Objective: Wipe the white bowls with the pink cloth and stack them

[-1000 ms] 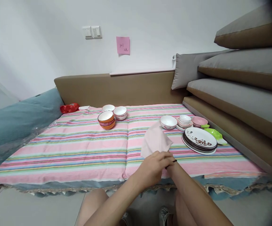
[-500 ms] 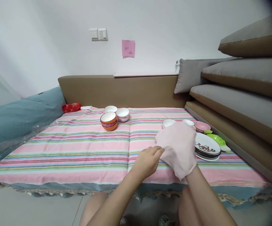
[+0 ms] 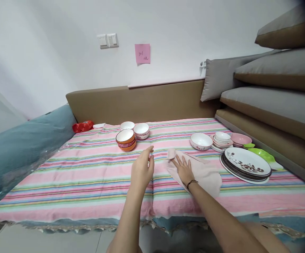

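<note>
A pale pink cloth (image 3: pixel 209 177) lies spread and creased on the striped cover (image 3: pixel 89 189). My right hand (image 3: pixel 184 171), a dark band at the wrist, rests on it with fingers spread; the tip of one finger seems tucked by a fold. Left of the cloth, my left hand (image 3: pixel 142 167) hovers over the cover, holding nothing, thumb and fingers apart. Nearest it stand stacked orange bowls (image 3: pixel 126 144) and patterned white bowls (image 3: pixel 142 131). Behind the pink cloth sits a white bowl (image 3: pixel 201 141); to its right is a stack of brown-patterned plates (image 3: pixel 247 162).
Small white dishes (image 3: pixel 222 137), a pink bowl (image 3: pixel 241 139) and a green dish (image 3: pixel 263 154) sit at the right. Stacked cushions (image 3: pixel 273 102) rise beyond them. A red package (image 3: pixel 83 126) lies at the back left, near the blue armrest (image 3: pixel 31 133).
The pink cloth, earlier draped over my right hand, now lies on the cover under that hand. My left hand has let go of it and moved left. The view has shifted slightly.
</note>
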{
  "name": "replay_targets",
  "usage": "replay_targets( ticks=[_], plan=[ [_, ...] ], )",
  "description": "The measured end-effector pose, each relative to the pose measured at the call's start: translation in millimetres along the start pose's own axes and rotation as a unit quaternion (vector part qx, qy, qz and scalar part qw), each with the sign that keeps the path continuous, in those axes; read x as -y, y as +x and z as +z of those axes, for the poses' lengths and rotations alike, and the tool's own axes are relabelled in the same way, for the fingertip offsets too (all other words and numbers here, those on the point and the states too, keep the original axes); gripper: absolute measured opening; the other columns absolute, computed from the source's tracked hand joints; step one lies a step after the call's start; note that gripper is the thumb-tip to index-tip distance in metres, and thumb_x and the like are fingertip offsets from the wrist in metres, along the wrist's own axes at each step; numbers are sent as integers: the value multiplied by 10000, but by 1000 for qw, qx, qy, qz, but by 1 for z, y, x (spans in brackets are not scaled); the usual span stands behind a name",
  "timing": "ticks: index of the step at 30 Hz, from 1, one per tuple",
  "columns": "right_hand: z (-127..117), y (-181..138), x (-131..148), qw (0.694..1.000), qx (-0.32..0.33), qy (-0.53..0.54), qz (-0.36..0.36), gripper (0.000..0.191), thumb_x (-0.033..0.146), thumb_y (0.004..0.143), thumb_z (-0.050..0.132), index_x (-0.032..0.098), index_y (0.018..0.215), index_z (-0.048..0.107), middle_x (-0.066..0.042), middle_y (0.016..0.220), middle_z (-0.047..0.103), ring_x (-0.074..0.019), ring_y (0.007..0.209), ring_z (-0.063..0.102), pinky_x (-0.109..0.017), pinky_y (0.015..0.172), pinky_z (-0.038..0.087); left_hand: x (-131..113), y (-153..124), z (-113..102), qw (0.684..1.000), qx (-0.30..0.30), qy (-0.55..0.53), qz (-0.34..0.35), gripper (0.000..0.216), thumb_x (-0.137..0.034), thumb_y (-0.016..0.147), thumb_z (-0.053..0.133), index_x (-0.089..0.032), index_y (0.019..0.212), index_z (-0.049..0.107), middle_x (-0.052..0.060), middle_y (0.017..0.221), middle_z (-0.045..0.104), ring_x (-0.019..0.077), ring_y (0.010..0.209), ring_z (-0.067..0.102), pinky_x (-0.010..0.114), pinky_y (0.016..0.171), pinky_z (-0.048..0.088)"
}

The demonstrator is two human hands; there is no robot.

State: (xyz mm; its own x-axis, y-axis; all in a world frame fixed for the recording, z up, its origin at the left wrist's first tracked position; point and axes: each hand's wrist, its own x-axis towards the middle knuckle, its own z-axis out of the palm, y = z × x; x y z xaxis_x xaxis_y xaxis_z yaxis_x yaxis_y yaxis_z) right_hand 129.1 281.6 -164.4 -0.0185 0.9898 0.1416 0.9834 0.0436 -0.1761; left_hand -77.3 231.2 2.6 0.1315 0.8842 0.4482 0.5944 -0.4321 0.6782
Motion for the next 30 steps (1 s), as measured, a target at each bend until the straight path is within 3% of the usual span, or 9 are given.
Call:
replay_targets(
  ticks=[3,6,10,13,16,19,22,26,30],
  plan=[
    [13,9,2,1000,17,10,22,579,552,972,338,322,1504,331,-36,1613,237,-350,1480,140,-634,1151,85,6,-4,-4,999,-12,7,-45,363,-228,900,486,-230,1255,558,82,1179,677,193,816,618,317,746,460],
    [19,10,2,1000,17,10,19,609,564,960,313,319,1517,301,-23,1622,204,-338,1486,122,-621,1151,38,17,-7,1,995,-19,17,-97,345,-236,889,494,-232,1225,575,79,1152,684,187,772,607,311,704,452],
    [23,8,-1,1000,-3,6,16,605,564,952,327,323,1507,324,-3,1619,216,-339,1484,122,-620,1151,30,43,9,32,985,45,64,-152,326,-235,892,474,-187,1188,601,100,1155,680,191,774,629,328,751,481],
    [25,7,0,1000,-12,8,19,608,558,951,334,318,1509,321,10,1616,220,-341,1484,124,-613,1155,25,70,36,66,957,142,207,-143,372,-192,907,429,-127,1235,593,142,1253,637,219,1003,650,312,869,490],
    [26,6,1,1000,-23,11,17,596,546,950,348,312,1498,353,7,1610,241,-347,1479,144,-612,1155,36,100,70,88,939,155,273,-145,426,-89,849,462,-62,1253,596,208,1417,510,315,1253,532,381,1008,428],
    [24,5,1,999,-32,13,11,582,525,949,358,305,1488,377,-4,1605,256,-353,1474,160,-621,1149,60,130,104,86,924,139,329,-134,604,-46,828,462,49,1420,390,282,1519,338,385,1418,313,473,1139,266],
    [20,4,1,999,-41,19,5,569,506,953,351,294,1479,397,-13,1595,281,-363,1465,188,-627,1146,83,153,136,76,919,129,364,-81,616,-27,882,305,25,1494,259,207,1587,242,295,1489,164,400,1192,159],
    [17,5,1,998,-49,34,-6,560,519,954,347,295,1461,429,-23,1565,348,-357,1447,250,-611,1158,91,167,172,78,908,130,396,-46,573,-56,896,280,-10,1464,338,220,1534,353,304,1446,278,438,1165,218],
    [20,7,1,997,-59,48,-1,563,537,949,350,323,1466,413,2,1575,323,-348,1457,240,-613,1164,95,168,199,90,894,132,424,-49,488,-66,890,290,-1,1340,468,272,1323,550,324,1297,463,457,1090,307]
  ],
)
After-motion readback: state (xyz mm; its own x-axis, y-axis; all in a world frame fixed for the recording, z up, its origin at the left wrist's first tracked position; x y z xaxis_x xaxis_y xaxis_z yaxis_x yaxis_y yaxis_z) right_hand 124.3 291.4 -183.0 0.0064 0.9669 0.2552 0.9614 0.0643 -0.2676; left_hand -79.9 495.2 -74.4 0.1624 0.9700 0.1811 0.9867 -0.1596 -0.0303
